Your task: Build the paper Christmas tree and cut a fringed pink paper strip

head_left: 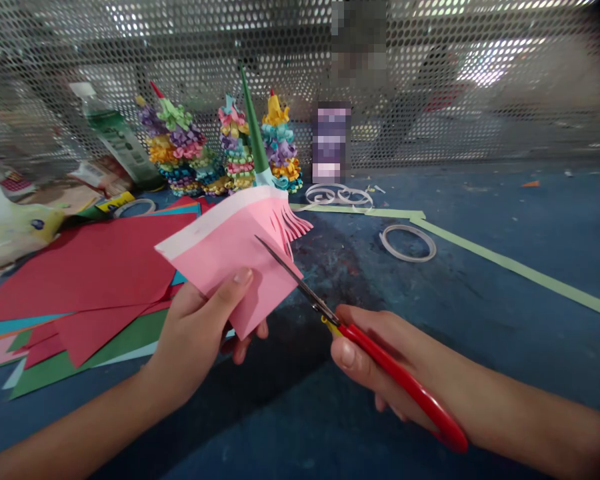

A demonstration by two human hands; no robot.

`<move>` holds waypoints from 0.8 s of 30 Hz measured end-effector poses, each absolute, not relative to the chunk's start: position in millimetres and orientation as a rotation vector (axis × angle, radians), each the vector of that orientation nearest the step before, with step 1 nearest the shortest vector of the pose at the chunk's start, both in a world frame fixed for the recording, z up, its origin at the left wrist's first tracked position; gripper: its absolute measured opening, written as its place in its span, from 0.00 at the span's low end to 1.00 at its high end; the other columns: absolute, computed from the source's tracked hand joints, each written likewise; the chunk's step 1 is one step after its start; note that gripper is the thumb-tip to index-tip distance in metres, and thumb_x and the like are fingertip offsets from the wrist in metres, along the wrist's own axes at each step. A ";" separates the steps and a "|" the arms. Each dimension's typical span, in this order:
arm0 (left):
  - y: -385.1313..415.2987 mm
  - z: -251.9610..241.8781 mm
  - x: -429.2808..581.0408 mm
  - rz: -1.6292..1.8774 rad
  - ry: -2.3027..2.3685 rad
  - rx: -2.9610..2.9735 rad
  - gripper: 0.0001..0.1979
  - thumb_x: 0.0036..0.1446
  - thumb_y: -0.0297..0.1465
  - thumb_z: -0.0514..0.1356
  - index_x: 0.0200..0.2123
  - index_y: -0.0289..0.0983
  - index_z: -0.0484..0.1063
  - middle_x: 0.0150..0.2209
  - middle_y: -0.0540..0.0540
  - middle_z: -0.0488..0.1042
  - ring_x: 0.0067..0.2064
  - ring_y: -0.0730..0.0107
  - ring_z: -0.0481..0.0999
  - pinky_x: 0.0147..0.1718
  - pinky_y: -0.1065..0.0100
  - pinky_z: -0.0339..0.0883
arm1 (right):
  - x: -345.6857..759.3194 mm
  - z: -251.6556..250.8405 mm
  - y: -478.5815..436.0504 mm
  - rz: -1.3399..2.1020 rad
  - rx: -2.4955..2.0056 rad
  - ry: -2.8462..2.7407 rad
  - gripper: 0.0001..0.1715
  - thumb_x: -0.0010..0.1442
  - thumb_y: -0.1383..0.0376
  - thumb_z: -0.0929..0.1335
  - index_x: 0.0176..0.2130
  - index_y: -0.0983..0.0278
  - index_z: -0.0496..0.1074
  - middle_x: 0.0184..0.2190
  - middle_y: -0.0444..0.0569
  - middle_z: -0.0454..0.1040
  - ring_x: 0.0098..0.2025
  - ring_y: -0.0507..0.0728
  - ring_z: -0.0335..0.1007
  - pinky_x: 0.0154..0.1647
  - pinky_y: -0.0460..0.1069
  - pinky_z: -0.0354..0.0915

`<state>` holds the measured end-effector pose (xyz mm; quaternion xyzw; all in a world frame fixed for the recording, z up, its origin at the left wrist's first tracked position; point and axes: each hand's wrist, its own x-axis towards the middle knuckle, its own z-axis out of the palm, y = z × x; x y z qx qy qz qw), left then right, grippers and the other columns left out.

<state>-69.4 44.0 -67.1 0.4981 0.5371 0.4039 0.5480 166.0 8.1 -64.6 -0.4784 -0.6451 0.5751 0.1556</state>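
A folded pink paper (230, 250) with a white strip along its top edge is pinched in my left hand (205, 320), thumb on the front and fingers behind. Narrow fringe strips curl out along its right part. My right hand (380, 353) is wrapped round scissors (405, 383) with red handles. Their blades point up and left, across the right part of the pink paper near the fringe. How far the blades are parted is hard to tell.
Coloured paper sheets (115, 267) lie stacked at left. Behind stand curled-paper cones (237, 150), a green cone (254, 127), a bottle (123, 143) and a phone (331, 143) against a perforated metal panel (190, 40). White coils (409, 259) and a pale green strip (515, 267) lie at right.
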 end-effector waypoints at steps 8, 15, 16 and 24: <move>41.6 -66.0 -65.0 0.918 1.196 1.142 0.21 0.60 0.45 0.60 0.22 0.36 0.72 0.17 0.51 0.74 0.11 0.80 0.66 0.09 0.79 0.54 | 155.2 -71.1 7.2 1.821 -1.518 -1.517 0.23 0.63 0.44 0.63 0.35 0.61 0.62 0.17 0.35 0.58 0.15 0.47 0.59 0.13 0.40 0.54; 40.0 -65.4 -65.4 0.915 1.206 1.139 0.21 0.60 0.45 0.59 0.22 0.36 0.72 0.17 0.51 0.74 0.11 0.80 0.66 0.08 0.79 0.52 | 159.8 -80.9 3.6 1.835 -1.488 -1.515 0.24 0.62 0.43 0.64 0.36 0.61 0.62 0.18 0.36 0.60 0.16 0.48 0.61 0.12 0.40 0.55; 39.8 -66.0 -65.6 0.902 1.213 1.137 0.21 0.60 0.45 0.59 0.22 0.36 0.72 0.17 0.51 0.74 0.11 0.79 0.66 0.08 0.79 0.51 | 160.9 -79.0 3.7 1.802 -1.448 -1.596 0.23 0.61 0.44 0.66 0.36 0.61 0.62 0.20 0.36 0.61 0.17 0.47 0.62 0.12 0.40 0.55; 38.4 -72.0 -66.1 0.842 1.149 1.101 0.21 0.60 0.45 0.60 0.23 0.36 0.72 0.16 0.51 0.74 0.11 0.79 0.66 0.09 0.79 0.53 | 156.7 -68.7 8.1 1.701 -1.332 -1.727 0.22 0.63 0.46 0.65 0.35 0.62 0.62 0.23 0.37 0.63 0.18 0.45 0.60 0.18 0.41 0.58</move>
